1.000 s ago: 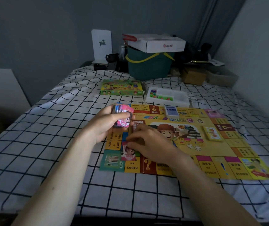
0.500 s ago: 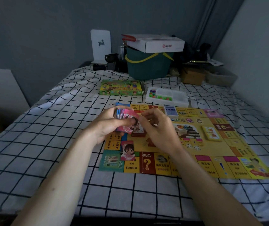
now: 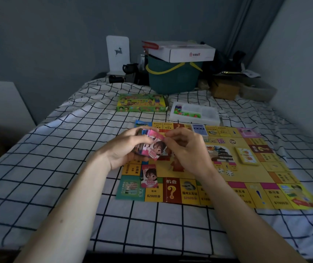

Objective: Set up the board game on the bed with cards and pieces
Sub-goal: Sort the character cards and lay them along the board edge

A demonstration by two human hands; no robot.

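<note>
Grey walls and a dark curtain are seen behind a bed [image 3: 38, 168] that is covered with a white sheet crossed by black grid lines. Spread flat on the sheet, at the 3 o'clock side of the view's centre, is a yellow game board [image 3: 247, 183]. Above its 9 o'clock edge a stack of cards [image 3: 142, 149] is gripped by the left hand [image 3: 127, 149], whose fingers are curled round it. The topmost pink card [image 3: 156, 147], printed with a cartoon face, is pinched at its upper corner by the thumb and forefinger of the right hand [image 3: 188, 150]. A second pink card [image 3: 149, 176] is laid flat on the board at 6 o'clock from the stack, near the board's green corner square. A small yellow deck [image 3: 246, 155] is placed on the board at 3 o'clock from the hands, and a blue deck [image 3: 199, 129] at its 12 o'clock edge. Two white dice [image 3: 226, 171] are seen near the board's middle. Beyond the board, at 12 o'clock, a green game box [image 3: 142, 103] and a white tray of coloured pieces [image 3: 195, 112] are set side by side on the sheet. Further back, a green basket [image 3: 172, 76] is topped by a white carton [image 3: 182, 52].
</note>
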